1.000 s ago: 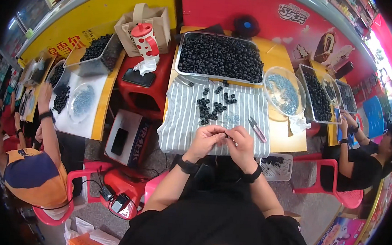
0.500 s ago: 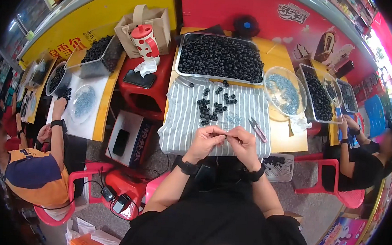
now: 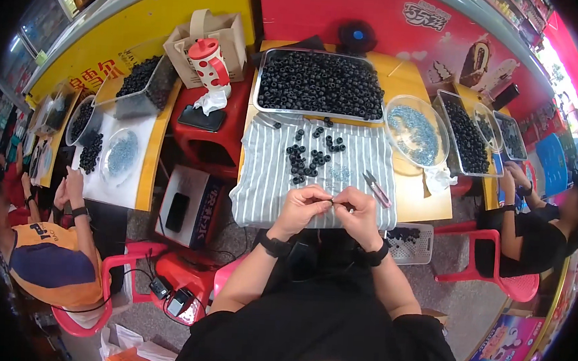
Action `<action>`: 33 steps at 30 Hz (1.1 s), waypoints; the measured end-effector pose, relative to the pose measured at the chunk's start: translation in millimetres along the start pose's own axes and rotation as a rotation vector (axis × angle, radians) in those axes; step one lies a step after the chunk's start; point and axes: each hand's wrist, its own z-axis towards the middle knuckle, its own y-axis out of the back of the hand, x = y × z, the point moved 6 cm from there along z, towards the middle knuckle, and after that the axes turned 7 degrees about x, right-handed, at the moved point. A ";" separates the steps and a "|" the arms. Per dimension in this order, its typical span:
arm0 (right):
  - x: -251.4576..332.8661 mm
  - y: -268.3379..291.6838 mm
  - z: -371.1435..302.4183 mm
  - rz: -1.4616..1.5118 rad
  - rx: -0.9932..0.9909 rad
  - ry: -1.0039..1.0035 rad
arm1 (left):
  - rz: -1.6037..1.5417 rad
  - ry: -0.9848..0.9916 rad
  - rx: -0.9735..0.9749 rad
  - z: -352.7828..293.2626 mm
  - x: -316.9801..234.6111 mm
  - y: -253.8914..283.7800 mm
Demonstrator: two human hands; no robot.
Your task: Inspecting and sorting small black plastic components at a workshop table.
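Note:
My left hand (image 3: 302,212) and my right hand (image 3: 359,215) meet over the near edge of a grey-and-white striped cloth (image 3: 262,192). Thumbs and fingertips of both are pinched together around something small and dark, too hidden to name. Just beyond my fingers lies a small scatter of pale blue bits (image 3: 338,173). Further up the cloth sit loose black ring-shaped pieces (image 3: 299,161) in a rough cluster. Thread snips (image 3: 377,189) with a pinkish handle lie on the cloth to the right of my right hand.
A metal tray (image 3: 258,86) heaped with black pieces stands behind the cloth. Right of it is a clear round tub (image 3: 445,134) of pale blue bits. A white basket (image 3: 423,255) is below the table's right side. Co-workers sit left and right at tables with similar containers.
My hands stay pinched together in nearly the same place. The left co-worker's hand has drawn back from the black pile to the other hand. The whole view has shifted slightly.

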 end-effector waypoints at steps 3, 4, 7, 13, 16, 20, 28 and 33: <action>-7.0 7.3 -2.3 -0.029 -0.056 0.000 | -0.074 -0.002 -0.054 0.1 0.6 1.6; -11.5 9.0 -2.7 0.016 -0.058 -0.029 | -0.071 0.003 -0.054 0.2 -0.4 1.4; -13.3 10.5 -2.4 0.096 -0.047 -0.079 | -0.079 0.022 -0.059 0.4 -0.6 0.9; -3.0 0.6 -0.5 0.094 0.006 -0.055 | -0.089 0.027 -0.050 0.1 2.2 1.8; -8.3 0.2 0.1 0.139 0.014 -0.039 | -0.101 -0.001 -0.033 0.6 1.7 1.2; -11.9 3.6 0.2 0.140 0.061 -0.062 | 0.013 -0.010 -0.025 0.0 -0.9 -0.9; -1.0 1.8 -0.2 0.017 0.005 0.037 | 0.120 -0.011 -0.020 -0.5 -5.9 -4.8; -4.9 5.0 -6.3 -0.056 -0.085 0.062 | 0.112 -0.025 -0.029 -1.2 -5.3 -3.2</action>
